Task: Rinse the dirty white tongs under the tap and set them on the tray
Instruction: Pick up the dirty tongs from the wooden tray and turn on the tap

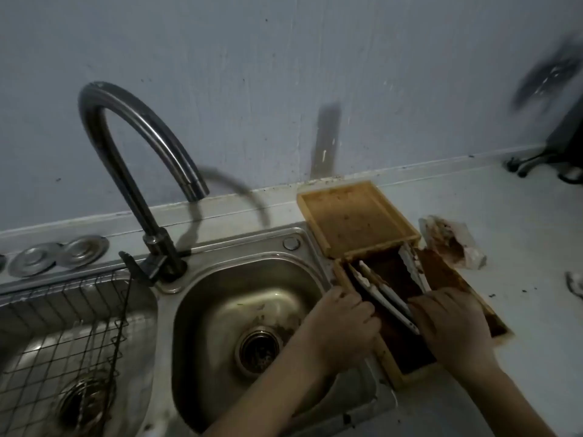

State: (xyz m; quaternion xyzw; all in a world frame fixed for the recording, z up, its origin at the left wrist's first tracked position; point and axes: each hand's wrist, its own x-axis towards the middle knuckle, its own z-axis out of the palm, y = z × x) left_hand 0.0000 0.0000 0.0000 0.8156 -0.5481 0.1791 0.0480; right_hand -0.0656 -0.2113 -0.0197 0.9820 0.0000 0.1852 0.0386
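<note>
Both my forearms are coming in from the bottom edge, and my two hands are working at a dirty yellowish tray (391, 370) on the counter, just to the right of the sink (220, 310). My left hand (344, 320) is resting on the left wall of this tray, with the fingers curled over its edge; I cannot tell if they are holding the tongs too. My right hand (448, 323) is lying knuckles up over the tray, and it is covering the near end of the white tongs (378, 291), so I think it is gripping them there, but the fingers are hidden under the hand.

The tongs are lying inside the tray, between my two hands. Their long axis is running from my right hand away and to the left, toward the back wall. The tap (132, 146) is standing to the left, and its spout is hanging near the back of the right basin. No water is running from it that I can see. So the coming move, as I judge it, is going leftward, across my left hand.

I am counting one pair of white tongs, with two blades showing, and one more white utensil (410, 260) beside them. I am counting two trays, the second tray (356, 216) farther back, two basins and one tap.
</note>
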